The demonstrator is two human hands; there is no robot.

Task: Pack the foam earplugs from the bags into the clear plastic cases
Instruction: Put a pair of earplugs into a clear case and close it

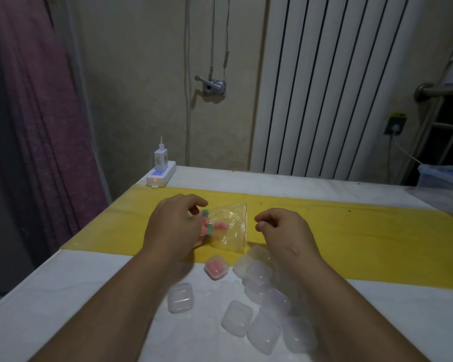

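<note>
Fingers of your left hand (171, 226) are curled round the left end of the bag (230, 231), where pink and green earplugs (219, 226) are bunched. Bag lies flat on the yellow strip (351, 231) of the worktop (63, 296), its red-lined edge facing your right hand (281, 231); its long axis cannot be judged. Right fingers are curled near that edge, apart from it, with nothing visible in them. One shut case (216, 267) holds pink earplugs; empty cases (262, 296) cluster beside it.

The bag (232, 223) was seen as thin, glossy, crinkled clear plastic; the cases (237, 318) as smooth, frosted plastic; the earplugs (221, 226) as matt foam.
</note>
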